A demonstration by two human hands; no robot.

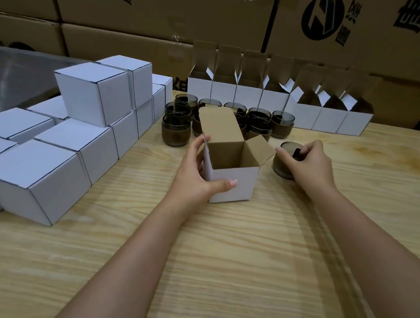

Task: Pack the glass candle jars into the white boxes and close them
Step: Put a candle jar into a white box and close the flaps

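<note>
Both hands grip something: my left hand (196, 173) clasps the open white box (234, 186) standing on the wooden table (216, 266), my right hand (307, 163) curls around a glass candle jar (279, 166) just right of it.

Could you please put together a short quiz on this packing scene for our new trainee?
1. True or false: the open box that the left hand holds already has a jar inside.
2. What does the right hand grip?
A. a closed box
B. a candle jar standing to the right of the open box
C. a roll of tape
3. Fill in: the closed boxes are stacked on the ____ side of the table.

Key: 1 false, its inside shows empty; 2 B; 3 left.
</note>
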